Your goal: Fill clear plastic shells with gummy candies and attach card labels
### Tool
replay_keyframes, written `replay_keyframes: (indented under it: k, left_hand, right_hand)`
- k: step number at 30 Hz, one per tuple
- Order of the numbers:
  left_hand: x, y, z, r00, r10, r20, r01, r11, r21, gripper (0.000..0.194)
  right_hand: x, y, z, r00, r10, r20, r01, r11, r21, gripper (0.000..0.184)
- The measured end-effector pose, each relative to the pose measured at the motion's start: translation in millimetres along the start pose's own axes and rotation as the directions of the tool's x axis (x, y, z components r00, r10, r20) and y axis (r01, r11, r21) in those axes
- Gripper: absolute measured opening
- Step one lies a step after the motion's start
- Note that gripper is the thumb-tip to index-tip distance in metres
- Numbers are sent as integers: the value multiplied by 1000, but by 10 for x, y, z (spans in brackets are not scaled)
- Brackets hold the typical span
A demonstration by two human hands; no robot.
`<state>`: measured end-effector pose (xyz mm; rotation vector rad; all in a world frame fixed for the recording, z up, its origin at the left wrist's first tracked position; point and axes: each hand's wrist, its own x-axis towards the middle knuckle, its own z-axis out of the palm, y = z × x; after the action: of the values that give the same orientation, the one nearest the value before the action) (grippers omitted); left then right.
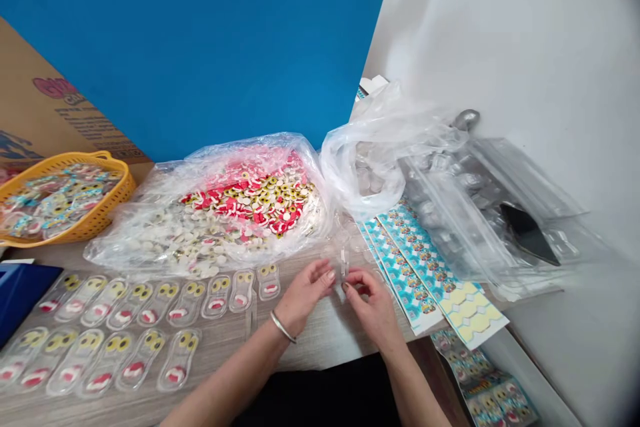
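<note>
The blue wall point(190, 33) filled your 12 o'clock, and the white wall point(520, 47) ran along your 2 o'clock, both beyond the desk point(310, 340). A cardboard box point(45, 100) leaned at 10 o'clock. The large clear plastic bag point(215, 213) lay open at 11 o'clock, full of flat candy eyes, with white ones at the near side and red and yellow ones farther in. Stacked clear plastic trays point(480, 213) sat at 2 o'clock, with a black wedge-shaped object point(527, 233) among them. At 10 o'clock, the yellow plastic basket point(117, 197) held a heap of clear packets printed with eyes. Blue and yellow printed card sheets point(420, 267) fanned out at 1 o'clock. Beside them, a smaller clear bag point(370, 173) held round, silvery pieces. Two rows of clear eye packets point(140, 320) lay on the desk at 9 o'clock.

Your left grip point(305, 295), with a metal bangle point(283, 327) on its wrist, came in from 7 o'clock, half curled; you cannot tell whether it touched anything. Your right grip point(370, 303) came in from 5 o'clock, nearly closed, pinching a small clear plastic piece point(343, 263) upright between both grips.
</note>
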<state>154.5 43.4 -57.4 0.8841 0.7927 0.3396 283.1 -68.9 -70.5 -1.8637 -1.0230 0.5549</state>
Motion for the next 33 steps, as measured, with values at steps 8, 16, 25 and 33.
replay_keyframes:
  k: [8, 16, 25, 33]
  left_hand:
    - [94, 19, 71, 994, -63, 89, 83, 964, -253, 44]
    - [24, 330, -313, 994, 33, -100, -66, 933, -355, 52]
    - [87, 631, -811, 962, 79, -263, -207, 838, -505, 54]
    - [158, 608, -1001, 958, 28, -284, -191, 804, -563, 48]
  right_hand:
    - [-88, -224, 58, 990, -89, 110, 83, 995, 56, 13]
    - [445, -593, 109, 924, -265, 274, 283, 959, -26, 17]
    - [1807, -780, 885, 908, -203, 367, 381, 761, -524, 20]
    - [2046, -756, 1164, 918, -128, 374, 357, 675, -646, 18]
